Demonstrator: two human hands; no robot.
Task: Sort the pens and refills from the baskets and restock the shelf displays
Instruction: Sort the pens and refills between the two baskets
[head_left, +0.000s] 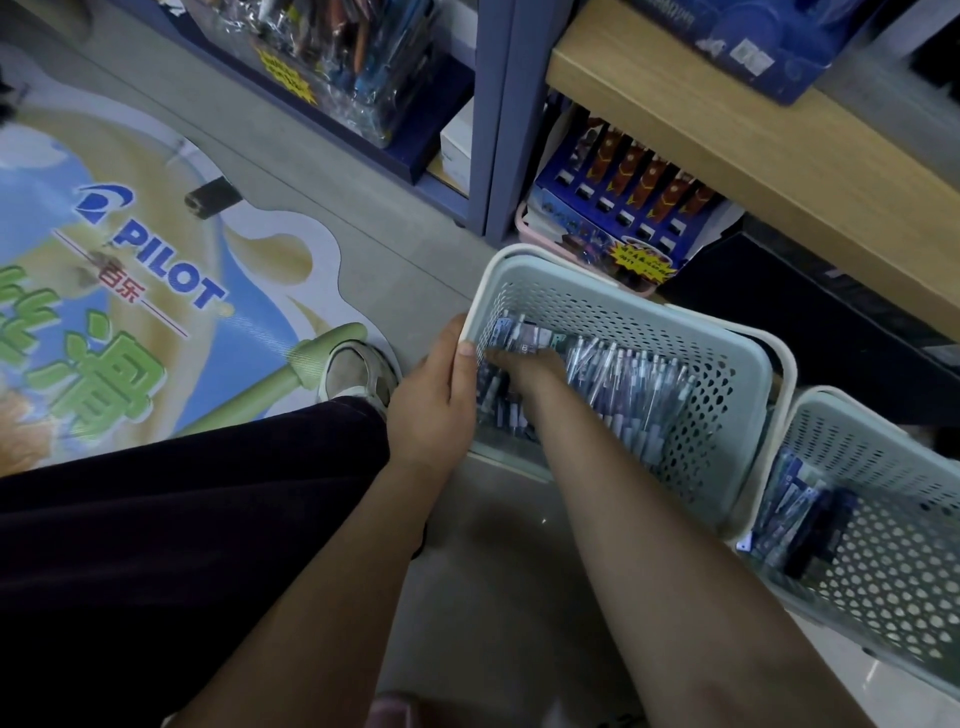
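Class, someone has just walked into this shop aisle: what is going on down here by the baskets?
A person is bent over two perforated baskets on the floor beside the shelves. The left hand grips the rim of the nearer basket, while the right hand reaches down among the packaged pens inside it. The second basket holds more packs, untouched. Nothing has been lifted out yet.

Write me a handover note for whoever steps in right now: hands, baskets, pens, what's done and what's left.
Left hand: grips the rim of the near basket, thumb hooked over the edge.
Right hand: reaches down inside that basket among the packaged pens; whether its fingers hold any cannot be seen.
Second basket, to the right: also holds packaged pens or refills.
Both baskets sit on the floor beside the wooden shelf.
Done: nothing visibly taken out yet.
Left: sort both baskets, restock the displays.
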